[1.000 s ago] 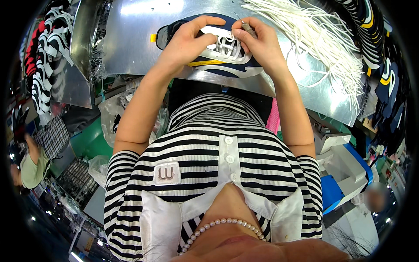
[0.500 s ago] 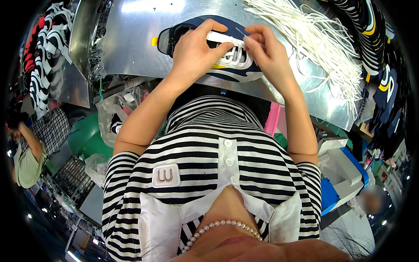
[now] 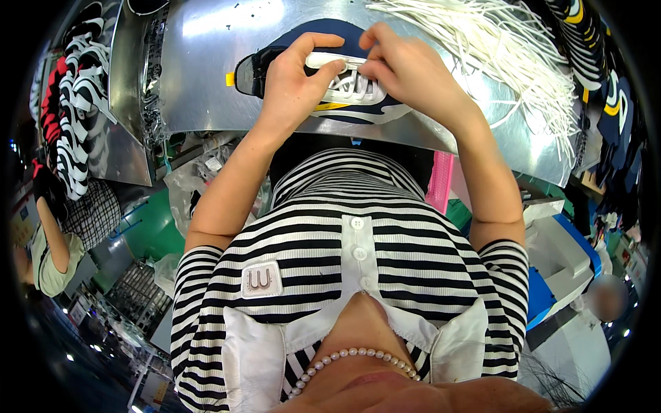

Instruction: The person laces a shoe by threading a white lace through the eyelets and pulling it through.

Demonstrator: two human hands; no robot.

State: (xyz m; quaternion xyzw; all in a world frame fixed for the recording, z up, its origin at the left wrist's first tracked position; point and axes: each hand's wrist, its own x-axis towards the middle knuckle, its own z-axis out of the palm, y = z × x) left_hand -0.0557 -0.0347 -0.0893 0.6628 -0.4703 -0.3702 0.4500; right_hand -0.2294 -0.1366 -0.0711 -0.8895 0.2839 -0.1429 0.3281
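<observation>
A navy shoe upper (image 3: 313, 33) with yellow and white trim lies on the metal table, its dark heel opening toward the left. White lace (image 3: 356, 88) crosses its eyelet rows in several passes. My left hand (image 3: 292, 89) grips the upper by the white-edged throat, thumb on the near side and fingers curled over the far side. Over the lacing, my right hand (image 3: 416, 72) has its thumb and fingertips pinched on the shoelace; the lace end between them is mostly hidden.
A heap of loose white shoelaces (image 3: 496, 72) covers the right of the metal table (image 3: 196, 82). Stacked uppers hang at the left (image 3: 76, 131) and right (image 3: 606, 103). Another person's arm (image 3: 54, 230) shows far left. A white box (image 3: 561, 251) stands at lower right.
My right hand has moved left and closer to my left hand, from beside the upper to over its lacing. The view has shifted slightly, while my left hand keeps its hold.
</observation>
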